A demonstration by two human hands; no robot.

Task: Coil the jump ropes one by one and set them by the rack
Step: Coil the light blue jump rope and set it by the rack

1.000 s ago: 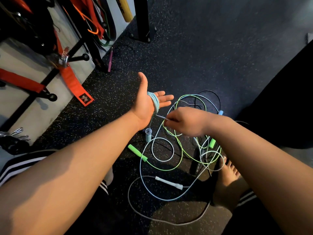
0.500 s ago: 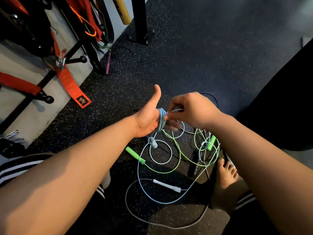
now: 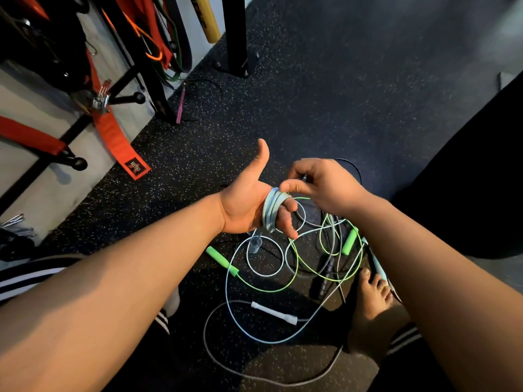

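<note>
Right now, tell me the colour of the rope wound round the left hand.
Pale blue coil on the left hand, clearest in the head view.

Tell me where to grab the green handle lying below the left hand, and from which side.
Probably mid-barrel on the green handle, from above, fingers across its width. It lies flat and slanted on the floor. Its cord leaves the near end, where a light blue cord passes, while the far end lies clear.

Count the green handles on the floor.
2. One green handle lies below the left hand; the other lies beside the right forearm. The arms may hide more.
</note>
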